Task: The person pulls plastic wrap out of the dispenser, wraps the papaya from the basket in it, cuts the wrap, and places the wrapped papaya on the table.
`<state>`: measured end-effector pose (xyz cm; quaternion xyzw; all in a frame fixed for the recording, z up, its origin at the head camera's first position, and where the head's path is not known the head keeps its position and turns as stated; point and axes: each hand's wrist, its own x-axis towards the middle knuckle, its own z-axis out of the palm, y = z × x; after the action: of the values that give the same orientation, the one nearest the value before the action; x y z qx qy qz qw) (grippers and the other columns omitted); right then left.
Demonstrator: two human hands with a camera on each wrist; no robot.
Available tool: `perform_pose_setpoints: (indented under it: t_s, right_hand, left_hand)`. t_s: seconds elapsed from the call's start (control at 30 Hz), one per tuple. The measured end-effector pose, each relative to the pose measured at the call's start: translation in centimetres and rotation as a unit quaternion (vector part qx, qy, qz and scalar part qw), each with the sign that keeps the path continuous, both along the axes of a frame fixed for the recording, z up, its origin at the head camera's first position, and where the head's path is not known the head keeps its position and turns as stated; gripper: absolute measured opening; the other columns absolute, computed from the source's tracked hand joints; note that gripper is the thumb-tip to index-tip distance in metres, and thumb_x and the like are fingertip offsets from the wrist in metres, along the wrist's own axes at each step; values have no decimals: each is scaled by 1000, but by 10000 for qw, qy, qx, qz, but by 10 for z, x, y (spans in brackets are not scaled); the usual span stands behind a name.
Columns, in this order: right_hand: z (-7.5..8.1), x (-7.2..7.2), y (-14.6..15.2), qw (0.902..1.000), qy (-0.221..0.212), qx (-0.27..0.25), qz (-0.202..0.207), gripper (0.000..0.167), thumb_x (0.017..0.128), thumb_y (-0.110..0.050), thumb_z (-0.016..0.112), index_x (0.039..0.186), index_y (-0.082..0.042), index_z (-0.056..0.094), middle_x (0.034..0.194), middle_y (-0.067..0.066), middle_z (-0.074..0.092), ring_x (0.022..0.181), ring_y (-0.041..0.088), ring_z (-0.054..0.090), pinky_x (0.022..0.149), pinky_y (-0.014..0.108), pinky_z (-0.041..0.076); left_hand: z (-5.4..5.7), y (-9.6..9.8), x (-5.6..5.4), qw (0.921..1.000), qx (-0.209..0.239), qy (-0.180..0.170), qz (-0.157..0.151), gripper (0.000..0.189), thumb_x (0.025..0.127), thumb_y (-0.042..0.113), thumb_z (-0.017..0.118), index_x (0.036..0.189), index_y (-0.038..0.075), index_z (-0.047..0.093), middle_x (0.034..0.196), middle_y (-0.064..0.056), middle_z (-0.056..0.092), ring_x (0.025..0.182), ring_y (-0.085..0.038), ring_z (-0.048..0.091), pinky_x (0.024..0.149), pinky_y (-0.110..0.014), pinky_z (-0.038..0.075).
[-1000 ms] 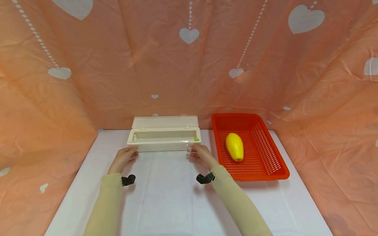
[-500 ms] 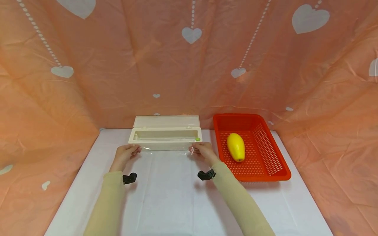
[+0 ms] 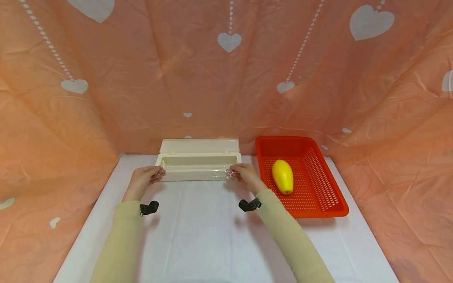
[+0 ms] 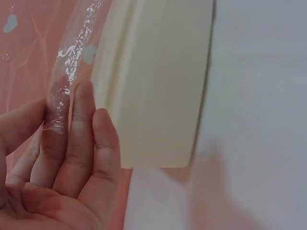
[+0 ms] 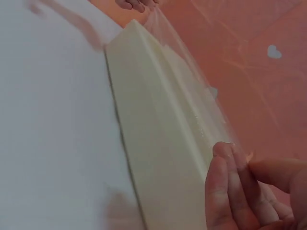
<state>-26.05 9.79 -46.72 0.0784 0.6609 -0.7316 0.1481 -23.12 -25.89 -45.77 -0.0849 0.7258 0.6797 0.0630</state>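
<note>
A clear sheet of cling film [image 3: 216, 173] stretches between my two hands across the front of a cream cling film box [image 3: 192, 176]. Its left end is pinched by my left hand [image 3: 142, 180], off the box's front left corner. At the other corner my right hand [image 3: 248, 177] pinches the opposite end between thumb and fingers. From the left wrist, shiny creases in the cling film [image 4: 72, 60] run up from the fingertips. In the right wrist view the cling film [image 5: 178, 40] stands taut above the box's edge. The box's lid [image 3: 199, 146] is tipped back, showing the long trough.
A red plastic basket [image 3: 334, 196] stands right of the box, close to my right forearm, with a yellow papaya-like fruit [image 3: 282, 177] in it. A white cloth [image 3: 198, 236] covers the table. An orange curtain [image 3: 198, 78] with white hearts hangs behind.
Both hands have risen from in front of the box to about its upper edge, lifting the cling film. The left hand has shifted slightly left. The green piece at the box's right end is now hidden.
</note>
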Motion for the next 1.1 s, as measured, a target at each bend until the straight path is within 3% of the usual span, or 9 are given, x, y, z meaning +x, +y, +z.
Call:
perform_pose_setpoints:
  t_s: [0.2, 0.4, 0.5, 0.77, 0.93, 1.1]
  right_hand:
    - [15, -6, 0, 9989, -23, -467, -32, 30, 97, -7, 55, 118, 16, 56, 95, 17, 67, 77, 16, 66, 81, 30, 55]
    - [28, -11, 1, 9979, 79, -637, -73, 34, 97, -7, 56, 121, 16, 53, 93, 13, 67, 79, 17, 67, 80, 29, 55]
    - [34, -14, 3, 9980, 129, -618, -66, 34, 97, -8, 56, 122, 16, 54, 97, 16, 67, 82, 20, 68, 81, 29, 55]
    - [53, -21, 6, 9979, 172, -628, -29, 33, 97, -10, 57, 120, 13, 57, 101, 17, 69, 84, 20, 70, 81, 29, 54]
    - [61, -26, 8, 9976, 276, -631, 56, 29, 97, -8, 57, 117, 12, 59, 100, 16, 69, 83, 20, 70, 81, 31, 55]
    - [63, -29, 7, 9972, 311, -668, 113, 35, 97, -6, 55, 124, 16, 53, 99, 16, 70, 83, 19, 70, 82, 32, 54]
  left_hand:
    - [15, 0, -6, 9985, 525, -27, 125, 44, 99, 15, 53, 130, -15, 45, 87, 5, 71, 84, -5, 67, 76, -20, 54]
    - [29, 2, -12, 9964, 800, 189, 227, 26, 98, 16, 56, 114, -4, 59, 89, 2, 71, 84, -6, 68, 76, -19, 53]
    - [39, 4, -12, 9960, 822, 288, 183, 19, 98, 15, 56, 109, 0, 59, 88, 1, 71, 85, -7, 68, 76, -19, 53]
    - [69, 9, -9, 9954, 850, 438, -35, 18, 99, 11, 53, 110, -1, 59, 89, 1, 71, 88, -9, 67, 74, -18, 53]
    - [72, 6, -14, 9966, 713, 418, 11, 29, 100, 14, 51, 121, -5, 54, 93, 1, 71, 90, -8, 67, 79, -19, 53]
    - [69, 4, -19, 9984, 429, 347, 117, 37, 100, 17, 51, 128, -7, 50, 95, 3, 70, 91, -7, 67, 80, -19, 52]
